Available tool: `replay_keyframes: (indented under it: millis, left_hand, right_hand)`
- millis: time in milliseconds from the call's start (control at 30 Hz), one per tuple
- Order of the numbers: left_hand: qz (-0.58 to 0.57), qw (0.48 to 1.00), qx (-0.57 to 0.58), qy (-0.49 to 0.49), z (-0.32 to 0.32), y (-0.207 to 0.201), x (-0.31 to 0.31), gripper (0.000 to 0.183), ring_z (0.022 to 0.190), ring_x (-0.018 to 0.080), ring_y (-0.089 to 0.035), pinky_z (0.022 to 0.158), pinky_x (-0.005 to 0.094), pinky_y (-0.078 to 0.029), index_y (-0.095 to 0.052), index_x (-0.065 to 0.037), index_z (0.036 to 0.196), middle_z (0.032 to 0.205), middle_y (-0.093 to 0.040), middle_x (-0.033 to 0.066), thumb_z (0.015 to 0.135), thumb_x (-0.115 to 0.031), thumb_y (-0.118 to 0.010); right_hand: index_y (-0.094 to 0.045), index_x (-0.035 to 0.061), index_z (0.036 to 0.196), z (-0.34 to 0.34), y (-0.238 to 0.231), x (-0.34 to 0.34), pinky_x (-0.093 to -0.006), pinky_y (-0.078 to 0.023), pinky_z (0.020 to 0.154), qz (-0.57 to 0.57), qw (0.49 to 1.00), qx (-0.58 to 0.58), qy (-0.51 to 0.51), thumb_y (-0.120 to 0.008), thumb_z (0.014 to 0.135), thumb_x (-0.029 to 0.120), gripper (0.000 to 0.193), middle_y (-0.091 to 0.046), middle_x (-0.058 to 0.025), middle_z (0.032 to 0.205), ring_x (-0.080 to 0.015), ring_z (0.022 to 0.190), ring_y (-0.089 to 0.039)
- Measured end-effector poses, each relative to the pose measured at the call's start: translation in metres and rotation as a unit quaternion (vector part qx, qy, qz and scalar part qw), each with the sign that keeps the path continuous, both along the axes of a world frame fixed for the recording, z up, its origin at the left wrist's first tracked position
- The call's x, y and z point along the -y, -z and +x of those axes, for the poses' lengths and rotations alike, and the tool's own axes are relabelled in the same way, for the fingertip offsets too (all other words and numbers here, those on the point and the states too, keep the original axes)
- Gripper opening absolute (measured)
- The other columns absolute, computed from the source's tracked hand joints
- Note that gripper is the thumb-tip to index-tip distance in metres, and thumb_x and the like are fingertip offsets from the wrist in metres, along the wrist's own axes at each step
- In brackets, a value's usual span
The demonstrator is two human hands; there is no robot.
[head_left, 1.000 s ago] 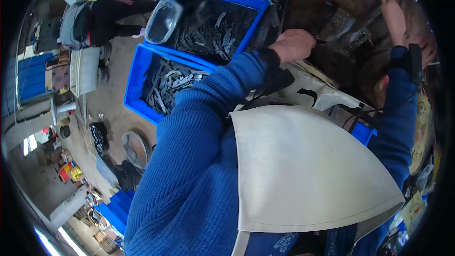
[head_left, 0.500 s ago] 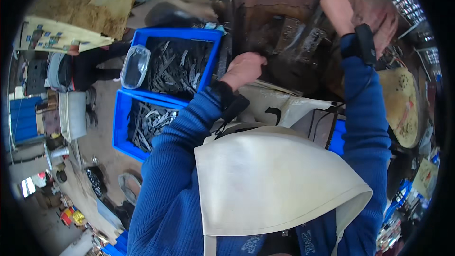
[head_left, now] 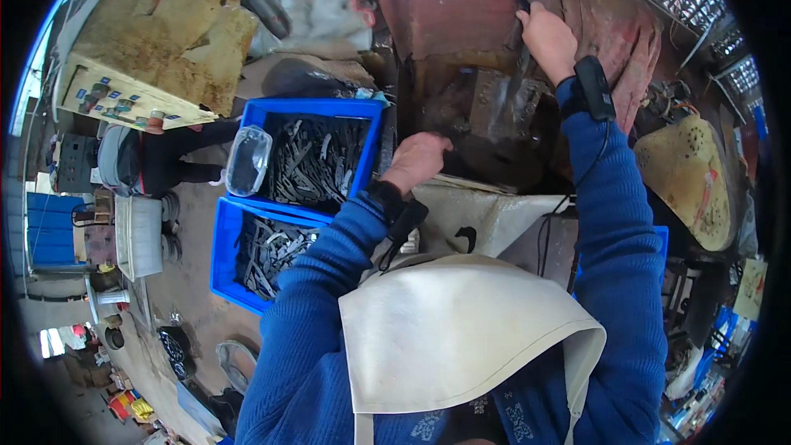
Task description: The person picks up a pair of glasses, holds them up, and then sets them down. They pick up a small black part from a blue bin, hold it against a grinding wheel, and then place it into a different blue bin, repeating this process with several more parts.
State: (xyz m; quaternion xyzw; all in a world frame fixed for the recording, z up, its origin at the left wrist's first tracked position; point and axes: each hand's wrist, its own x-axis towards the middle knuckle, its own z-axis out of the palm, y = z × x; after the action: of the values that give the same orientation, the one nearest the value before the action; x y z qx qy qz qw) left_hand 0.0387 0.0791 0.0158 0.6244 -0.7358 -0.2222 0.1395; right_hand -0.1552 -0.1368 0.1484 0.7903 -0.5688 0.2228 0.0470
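Note:
My right hand [head_left: 549,43] is closed round a dark-handled bar [head_left: 521,4], its lower part blurred and slanting down toward a wet-looking metal block [head_left: 493,105]. The block sits in a dark, dirty machine recess [head_left: 461,148], below a reddish cover sheet [head_left: 457,0]. At the recess's near left edge is my left hand [head_left: 418,161], its fingers curled together and pointing right. What it grips, if anything, is hidden. To its left stands a blue bin [head_left: 375,144] of dark flat metal pieces, with a clear plastic tub [head_left: 249,162] on its left rim.
A second blue bin [head_left: 221,255] of greyer metal pieces stands nearer. At far left is a stained cabinet [head_left: 156,33] with knobs, and a person [head_left: 156,156] beside it. A pale sheet [head_left: 470,214] hangs before me. A stained yellowish seat [head_left: 688,181] stands at right.
The view has shifted, so the bins and machine appear lower. My right hand still grips the bar, a little higher relative to the block. My left hand stays by the recess edge.

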Motion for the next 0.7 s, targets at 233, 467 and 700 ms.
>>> replay_keyframes:
  millis: [233,467,700]
  left_hand:
    - [0.001,0.998,-0.042,-0.038,-0.002,0.015,-0.002,0.027,0.090,0.0357,-0.066,0.082,0.0457,-0.052,-0.073,-0.011,0.095,0.093,-0.069,0.0173,0.073,-0.014,-0.057]
    - [-0.021,0.998,-0.050,-0.033,-0.005,0.020,0.002,0.021,0.082,0.0363,-0.067,0.073,0.0462,-0.053,-0.072,-0.007,0.086,0.084,-0.068,0.0183,0.073,-0.012,-0.056]
    - [-0.028,0.999,-0.018,-0.024,-0.006,0.017,0.002,0.021,0.081,0.0358,-0.067,0.072,0.0448,-0.053,-0.072,-0.008,0.085,0.083,-0.068,0.0180,0.074,-0.012,-0.056]
  right_hand:
    - [-0.059,0.0079,0.106,-0.009,0.007,0.003,-0.0504,-0.050,0.062,-0.102,0.986,-0.106,-0.084,-0.045,0.099,0.027,0.025,-0.064,-0.0231,0.079,-0.0374,0.073,-0.065]
    - [-0.054,0.0038,0.101,-0.008,0.006,0.013,-0.0565,-0.046,0.068,-0.004,0.998,-0.060,-0.008,-0.043,0.099,0.039,0.036,-0.063,-0.0284,0.084,-0.0472,0.081,-0.060]
    - [-0.054,0.0027,0.101,-0.008,0.008,0.014,-0.0566,-0.046,0.070,0.003,0.999,-0.050,-0.005,-0.042,0.099,0.039,0.038,-0.063,-0.0290,0.086,-0.0474,0.083,-0.060]
